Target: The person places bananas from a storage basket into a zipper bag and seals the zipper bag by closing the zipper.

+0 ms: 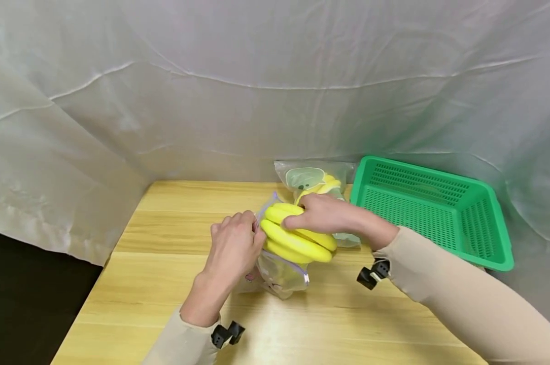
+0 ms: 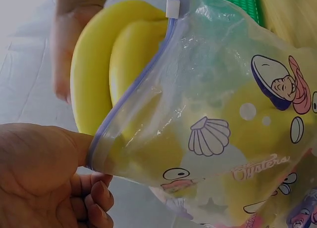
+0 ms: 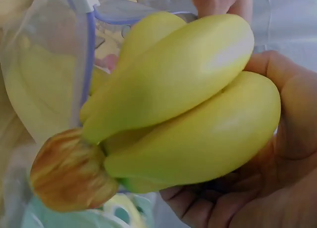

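My right hand (image 1: 322, 213) grips a bunch of yellow bananas (image 1: 298, 243) at the mouth of a clear zip bag (image 1: 281, 279). The bananas are partly inside the opening, and their brown stem end (image 3: 72, 171) points away from the palm in the right wrist view. With thumb and fingers, my left hand (image 1: 234, 243) pinches the bag's purple-edged rim on the left side. A white slider (image 2: 173, 8) sits on that purple edge. Shells and cartoon oysters are printed on the bag, and more yellow shows through its wall.
Behind my right hand, a second clear bag (image 1: 304, 177) with a green print and yellow bananas in it lies by the back curtain (image 1: 238, 116). A green slotted basket (image 1: 407, 208) stands at the right. All this is on a light wooden table (image 1: 165, 233).
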A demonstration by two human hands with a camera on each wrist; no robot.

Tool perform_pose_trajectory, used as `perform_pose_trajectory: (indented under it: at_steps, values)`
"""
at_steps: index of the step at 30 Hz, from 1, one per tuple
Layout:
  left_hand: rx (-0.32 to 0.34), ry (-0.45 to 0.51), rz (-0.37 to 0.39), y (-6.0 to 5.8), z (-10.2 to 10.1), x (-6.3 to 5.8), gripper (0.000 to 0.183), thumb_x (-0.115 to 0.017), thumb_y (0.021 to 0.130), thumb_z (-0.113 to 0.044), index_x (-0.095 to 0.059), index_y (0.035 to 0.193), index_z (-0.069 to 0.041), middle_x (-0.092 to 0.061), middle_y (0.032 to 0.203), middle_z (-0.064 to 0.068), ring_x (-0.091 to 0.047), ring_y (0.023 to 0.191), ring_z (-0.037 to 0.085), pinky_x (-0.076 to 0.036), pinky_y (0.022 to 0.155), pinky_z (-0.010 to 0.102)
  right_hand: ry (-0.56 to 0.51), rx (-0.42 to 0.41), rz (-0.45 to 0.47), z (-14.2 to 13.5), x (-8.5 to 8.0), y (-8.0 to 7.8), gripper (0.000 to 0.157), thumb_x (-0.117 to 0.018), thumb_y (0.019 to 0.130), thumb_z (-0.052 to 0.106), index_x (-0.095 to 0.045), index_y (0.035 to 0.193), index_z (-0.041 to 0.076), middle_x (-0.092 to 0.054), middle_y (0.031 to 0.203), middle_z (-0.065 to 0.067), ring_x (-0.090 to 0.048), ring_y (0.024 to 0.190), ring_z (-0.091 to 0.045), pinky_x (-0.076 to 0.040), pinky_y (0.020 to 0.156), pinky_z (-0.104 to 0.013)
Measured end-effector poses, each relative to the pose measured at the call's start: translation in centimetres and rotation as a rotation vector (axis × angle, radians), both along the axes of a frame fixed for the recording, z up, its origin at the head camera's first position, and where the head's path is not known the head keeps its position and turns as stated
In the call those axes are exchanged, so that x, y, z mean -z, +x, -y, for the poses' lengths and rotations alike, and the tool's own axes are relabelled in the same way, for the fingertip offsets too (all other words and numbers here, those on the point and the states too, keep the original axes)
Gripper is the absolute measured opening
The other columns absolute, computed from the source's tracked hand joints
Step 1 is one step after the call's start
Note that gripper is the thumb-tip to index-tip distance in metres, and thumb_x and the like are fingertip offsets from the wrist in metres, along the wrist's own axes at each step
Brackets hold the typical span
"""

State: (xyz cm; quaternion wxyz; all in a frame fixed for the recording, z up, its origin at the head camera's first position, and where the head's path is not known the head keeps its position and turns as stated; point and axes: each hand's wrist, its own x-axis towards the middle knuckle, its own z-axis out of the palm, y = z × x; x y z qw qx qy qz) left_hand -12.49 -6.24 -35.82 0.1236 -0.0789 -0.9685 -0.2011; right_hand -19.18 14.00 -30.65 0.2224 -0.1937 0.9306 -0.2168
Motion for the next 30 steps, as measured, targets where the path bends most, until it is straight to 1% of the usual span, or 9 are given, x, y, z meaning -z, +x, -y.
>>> perform_pose_trajectory:
  at_steps: [6, 9, 10, 13, 16, 18, 23, 26, 30]
  values:
    - [-0.005, 0.014, 0.027, 0.4, 0.2, -0.2, 0.019, -0.053, 0.092, -0.021, -0.048, 0.074, -0.018, -0.045, 0.065, -0.003, -0.042, 0.064, 0.018, -0.026, 0.068, 0.035, -0.074, 0.129, 0.028, 1.7, 2.2, -0.7, 0.051, -0.053, 0.085, 0.064, -0.058, 0.074, 0.014, -0.057, 0.071, -0.002, -0.053, 0.061, -0.016, -0.042, 0.053, -0.029]
    - [-0.019, 0.036, 0.06, 0.5, 0.3, -0.3, 0.017, -0.052, 0.092, -0.022, -0.049, 0.076, -0.018, -0.046, 0.067, -0.003, -0.043, 0.066, 0.019, -0.026, 0.069, 0.035, -0.122, 0.171, 0.035, 2.0, 2.7, -0.8, 0.061, -0.052, 0.085, 0.069, -0.063, 0.093, 0.009, -0.063, 0.089, -0.006, -0.06, 0.076, -0.02, -0.047, 0.063, -0.031]
    - [-0.025, 0.043, 0.072, 0.5, 0.4, -0.3, 0.017, -0.052, 0.092, -0.023, -0.05, 0.076, -0.018, -0.047, 0.067, -0.002, -0.044, 0.066, 0.019, -0.026, 0.069, 0.035, -0.159, 0.17, 0.074, 1.9, 2.8, -0.8, 0.064, -0.054, 0.084, 0.068, -0.062, 0.104, 0.008, -0.064, 0.096, -0.007, -0.061, 0.084, -0.021, -0.049, 0.068, -0.032]
    - [-0.045, 0.07, 0.104, 0.5, 0.8, -0.2, 0.016, -0.052, 0.092, -0.024, -0.05, 0.077, -0.018, -0.048, 0.068, -0.002, -0.044, 0.067, 0.021, -0.026, 0.071, 0.035, -0.288, 0.13, 0.225, 1.1, 2.5, -0.8, 0.078, -0.069, 0.082, 0.053, -0.043, 0.139, 0.005, -0.059, 0.121, -0.011, -0.06, 0.106, -0.022, -0.052, 0.086, -0.036]
    - [-0.05, 0.086, 0.12, 0.6, 1.0, -0.2, 0.017, -0.052, 0.092, -0.024, -0.05, 0.077, -0.018, -0.048, 0.068, -0.002, -0.043, 0.067, 0.021, -0.026, 0.071, 0.035, -0.391, 0.112, 0.34, 0.5, 2.4, -0.7, 0.088, -0.075, 0.08, 0.035, -0.029, 0.149, 0.006, -0.056, 0.128, -0.013, -0.06, 0.111, -0.022, -0.052, 0.091, -0.036]
    - [-0.044, 0.089, 0.119, 0.6, 1.0, -0.2, 0.017, -0.052, 0.092, -0.023, -0.05, 0.076, -0.018, -0.047, 0.067, -0.001, -0.043, 0.066, 0.021, -0.025, 0.07, 0.035, -0.425, 0.134, 0.317, 0.5, 2.5, -0.6, 0.08, -0.074, 0.082, 0.033, -0.034, 0.146, 0.004, -0.059, 0.124, -0.014, -0.063, 0.104, -0.022, -0.055, 0.085, -0.034]
    - [-0.049, 0.088, 0.106, 0.8, 0.9, -0.3, 0.018, -0.049, 0.092, -0.021, -0.047, 0.074, -0.017, -0.045, 0.065, -0.001, -0.044, 0.064, 0.021, -0.027, 0.069, 0.036, -0.489, 0.252, 0.218, 1.0, 2.9, 0.0, 0.064, -0.068, 0.087, 0.042, -0.049, 0.133, 0.003, -0.064, 0.112, -0.014, -0.066, 0.088, -0.019, -0.056, 0.072, -0.031]
    - [-0.06, 0.082, 0.107, 0.9, 0.9, -0.5, 0.018, -0.049, 0.091, -0.021, -0.047, 0.073, -0.017, -0.045, 0.064, -0.001, -0.044, 0.063, 0.02, -0.029, 0.07, 0.037, -0.527, 0.332, 0.164, 1.5, 3.1, 0.8, 0.059, -0.069, 0.086, 0.046, -0.053, 0.127, 0.006, -0.067, 0.11, -0.013, -0.068, 0.087, -0.02, -0.056, 0.071, -0.031]
    - [-0.074, 0.075, 0.132, 0.9, 1.1, -0.6, 0.016, -0.049, 0.089, -0.018, -0.047, 0.074, -0.017, -0.046, 0.064, -0.001, -0.045, 0.063, 0.02, -0.029, 0.069, 0.038, -0.523, 0.39, 0.086, 2.2, 3.3, 1.9, 0.06, -0.069, 0.084, 0.052, -0.054, 0.122, 0.008, -0.067, 0.114, -0.012, -0.068, 0.094, -0.02, -0.055, 0.075, -0.031]
